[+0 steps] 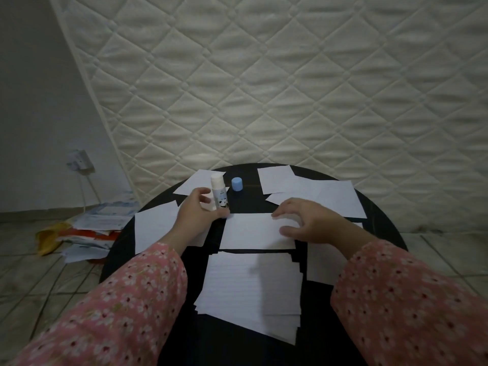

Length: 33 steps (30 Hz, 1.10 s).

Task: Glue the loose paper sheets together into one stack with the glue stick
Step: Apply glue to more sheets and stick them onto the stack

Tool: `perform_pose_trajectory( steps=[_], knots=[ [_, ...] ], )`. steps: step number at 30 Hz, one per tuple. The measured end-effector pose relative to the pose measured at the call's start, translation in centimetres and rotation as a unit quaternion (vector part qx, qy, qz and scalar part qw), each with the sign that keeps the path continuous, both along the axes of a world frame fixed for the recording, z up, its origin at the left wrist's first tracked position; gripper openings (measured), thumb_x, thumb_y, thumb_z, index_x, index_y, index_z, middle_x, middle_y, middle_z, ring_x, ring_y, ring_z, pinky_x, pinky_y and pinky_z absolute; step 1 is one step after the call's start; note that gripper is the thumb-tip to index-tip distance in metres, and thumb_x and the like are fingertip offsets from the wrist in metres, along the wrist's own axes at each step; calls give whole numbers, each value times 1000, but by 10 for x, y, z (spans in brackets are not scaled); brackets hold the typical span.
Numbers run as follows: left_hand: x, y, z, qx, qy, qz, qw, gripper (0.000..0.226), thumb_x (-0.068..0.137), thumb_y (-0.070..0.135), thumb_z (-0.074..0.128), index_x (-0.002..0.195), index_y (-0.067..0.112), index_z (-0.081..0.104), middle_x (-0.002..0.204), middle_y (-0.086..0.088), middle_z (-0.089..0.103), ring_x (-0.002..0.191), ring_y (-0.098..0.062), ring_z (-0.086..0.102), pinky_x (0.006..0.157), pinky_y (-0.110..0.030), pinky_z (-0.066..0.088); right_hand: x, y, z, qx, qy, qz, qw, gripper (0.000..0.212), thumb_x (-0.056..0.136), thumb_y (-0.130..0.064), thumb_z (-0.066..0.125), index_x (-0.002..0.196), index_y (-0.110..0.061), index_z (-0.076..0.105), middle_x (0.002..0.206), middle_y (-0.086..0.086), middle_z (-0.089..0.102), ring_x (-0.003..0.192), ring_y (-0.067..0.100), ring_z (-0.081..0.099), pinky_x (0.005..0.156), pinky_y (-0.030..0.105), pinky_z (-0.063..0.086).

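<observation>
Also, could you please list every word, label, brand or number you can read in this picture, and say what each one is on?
Nothing here can be read.
Glue stick: a black cartoon print and a small dark mark above it, too blurred to read.
Papers on the floor: printing shows, too small and blurred to read.
Lined stack of sheets: ruled lines only, no writing visible.

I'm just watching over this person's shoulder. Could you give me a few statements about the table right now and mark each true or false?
1. The left hand holds the glue stick upright. True.
2. The blue cap is on the glue stick. False: it stands apart on the table.
3. The right hand rests on a paper sheet. True.
4. The table is white. False: it is black.
</observation>
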State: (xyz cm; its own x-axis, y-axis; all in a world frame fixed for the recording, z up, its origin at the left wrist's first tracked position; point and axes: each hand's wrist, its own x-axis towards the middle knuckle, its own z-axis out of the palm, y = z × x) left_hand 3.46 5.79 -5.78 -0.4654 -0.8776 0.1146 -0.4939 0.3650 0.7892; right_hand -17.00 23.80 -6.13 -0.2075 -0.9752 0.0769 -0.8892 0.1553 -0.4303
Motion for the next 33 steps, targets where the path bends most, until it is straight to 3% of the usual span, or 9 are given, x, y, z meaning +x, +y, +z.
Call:
perform_pose_trajectory(
  steps=[3, 6, 8, 11, 13, 15, 21, 29, 33],
  knots=[
    [13, 5, 4, -76, -18, 30, 997, 38, 72, 46, 79, 90, 21, 57, 82, 2, 54, 76, -14, 51, 60, -28, 35, -13, 26, 5, -21, 39, -26, 999, 34, 82, -48, 66, 114, -37, 61, 118, -15, 53, 114, 8, 49, 102, 31, 37],
    [21, 16, 0, -156, -72, -98, 980, 26, 73, 44, 78, 71, 24, 61, 71, 5, 56, 66, -13, 50, 60, -29, 39, -25, 52, 7, -7, 59, -50, 997, 45, 74, -61, 68, 111, -37, 61, 113, -14, 54, 109, 7, 49, 97, 29, 40],
    [20, 23, -3, -178, -135, -164, 961, 22, 74, 49, 75, 82, 30, 67, 89, 10, 64, 81, -11, 57, 71, -27, 45, -28, 66, 10, 10, 67, -65, 996, 60, 65, -70, 68, 116, -38, 59, 112, -16, 52, 107, 4, 48, 93, 26, 42],
    [14, 30, -2, -214, -245, -203, 924, 46, 80, 58, 65, 121, 36, 60, 129, 11, 58, 117, -11, 52, 95, -29, 43, -30, 79, 14, 43, 68, -83, 993, 94, 50, -80, 69, 131, -36, 52, 117, -17, 47, 110, 4, 47, 95, 27, 43],
    [11, 35, 1, -214, -284, -202, 912, 58, 84, 59, 60, 135, 34, 50, 141, 8, 49, 125, -14, 47, 99, -30, 40, -30, 84, 14, 82, 89, -84, 989, 114, 43, -86, 65, 141, -32, 42, 128, -15, 41, 116, 7, 45, 99, 30, 42],
    [9, 34, 1, -202, -307, -204, 908, 59, 85, 60, 57, 138, 33, 48, 144, 6, 47, 127, -16, 46, 99, -30, 39, -31, 86, 10, 113, 99, -80, 985, 119, 44, -87, 63, 145, -29, 37, 134, -12, 37, 121, 9, 41, 103, 31, 40],
    [4, 34, 0, -182, -313, -203, 910, 58, 81, 65, 59, 132, 38, 53, 144, 11, 47, 128, -14, 45, 101, -29, 38, -31, 86, 6, 118, 85, -78, 986, 92, 58, -73, 72, 135, -29, 51, 130, -10, 43, 121, 9, 43, 104, 28, 37],
    [7, 29, -4, -168, -301, -199, 917, 58, 79, 67, 60, 130, 40, 54, 143, 11, 48, 127, -13, 47, 99, -28, 39, -36, 86, 6, 40, 39, -90, 994, 53, 69, -42, 75, 120, -32, 64, 122, -15, 60, 114, 6, 53, 99, 29, 44],
    [7, 30, -2, -169, -290, -202, 920, 57, 78, 67, 61, 128, 40, 56, 141, 14, 50, 125, -11, 47, 97, -26, 40, -28, 78, 18, -61, -28, -102, 993, 38, 69, -34, 76, 106, -31, 71, 107, -16, 67, 103, 3, 60, 93, 26, 47]
  ],
)
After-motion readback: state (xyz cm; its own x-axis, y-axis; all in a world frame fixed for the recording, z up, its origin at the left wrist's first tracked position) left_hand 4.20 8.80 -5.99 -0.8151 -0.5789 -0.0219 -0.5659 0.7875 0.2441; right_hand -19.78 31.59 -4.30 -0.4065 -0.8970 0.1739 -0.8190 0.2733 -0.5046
